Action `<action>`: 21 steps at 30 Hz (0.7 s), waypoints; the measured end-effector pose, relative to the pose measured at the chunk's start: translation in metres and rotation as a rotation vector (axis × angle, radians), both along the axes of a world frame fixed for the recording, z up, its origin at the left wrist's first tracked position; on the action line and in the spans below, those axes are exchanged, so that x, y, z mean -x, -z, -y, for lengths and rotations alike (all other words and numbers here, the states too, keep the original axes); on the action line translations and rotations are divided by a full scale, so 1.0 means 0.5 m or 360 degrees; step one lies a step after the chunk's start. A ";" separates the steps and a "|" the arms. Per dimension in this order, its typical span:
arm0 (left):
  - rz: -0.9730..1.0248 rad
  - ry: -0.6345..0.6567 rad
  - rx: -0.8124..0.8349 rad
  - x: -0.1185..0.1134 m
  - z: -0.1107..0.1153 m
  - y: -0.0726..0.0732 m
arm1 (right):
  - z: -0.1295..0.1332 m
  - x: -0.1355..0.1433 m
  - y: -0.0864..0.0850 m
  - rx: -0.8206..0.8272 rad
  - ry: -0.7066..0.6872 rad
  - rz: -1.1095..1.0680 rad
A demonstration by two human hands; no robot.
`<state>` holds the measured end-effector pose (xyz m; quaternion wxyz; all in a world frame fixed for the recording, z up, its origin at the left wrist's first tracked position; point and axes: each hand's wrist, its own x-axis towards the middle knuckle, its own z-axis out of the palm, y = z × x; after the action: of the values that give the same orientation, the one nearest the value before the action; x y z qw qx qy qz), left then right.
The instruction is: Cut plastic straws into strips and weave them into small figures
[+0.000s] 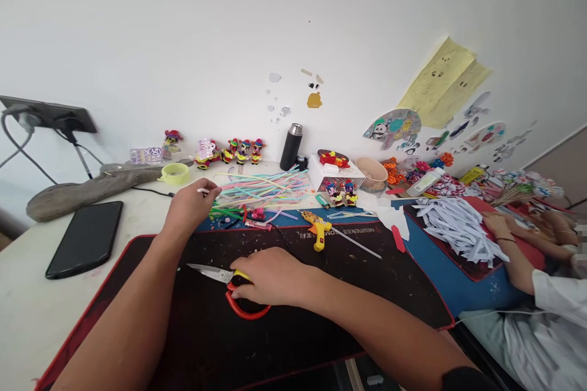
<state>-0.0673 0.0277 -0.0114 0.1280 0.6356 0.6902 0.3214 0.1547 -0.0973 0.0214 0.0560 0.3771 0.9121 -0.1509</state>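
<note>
Red-and-yellow scissors lie on the black mat, their blades pointing left. My right hand is closed on the handles. My left hand is closed in a pinch at the left end of a pile of pastel straws, with a small white piece showing at its fingers. Beyond my right hand a yellow glue gun rests on the mat, and a pale stick extends from it to the right.
A phone, driftwood and green tape are at the left. Figurines, a black flask and a white box stand along the wall. At right, another person's hand is by white paper strips.
</note>
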 end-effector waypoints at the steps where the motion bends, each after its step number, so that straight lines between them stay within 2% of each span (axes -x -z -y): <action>1: 0.0099 0.0028 -0.0038 -0.003 0.002 -0.001 | 0.001 -0.001 0.000 -0.0024 -0.0008 -0.0022; 5: 0.0539 0.0154 -0.0131 -0.013 0.002 0.001 | 0.001 -0.003 0.003 -0.0077 -0.0035 -0.0126; 7: 0.0479 0.0202 -0.0158 -0.012 -0.003 0.006 | 0.000 -0.004 0.006 -0.0072 -0.0039 -0.0162; 11: 0.0103 0.0234 -0.0196 -0.004 -0.013 0.011 | -0.004 -0.008 0.016 -0.0046 -0.0037 -0.0243; 16: 0.0162 0.0160 -0.0387 0.005 0.006 -0.023 | -0.013 -0.012 0.027 -0.0061 -0.0019 -0.0425; 19: 0.0072 0.0327 -0.0124 0.002 0.020 -0.039 | -0.028 -0.014 0.033 -0.0092 0.0068 -0.0644; 21: -0.0092 0.0472 0.0093 -0.002 0.023 -0.038 | -0.046 -0.011 0.037 -0.0073 0.0194 -0.0840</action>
<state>-0.0664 0.0160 0.0076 0.1725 0.7356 0.6011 0.2604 0.1604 -0.0745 0.0027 -0.2014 0.3802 0.8739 -0.2263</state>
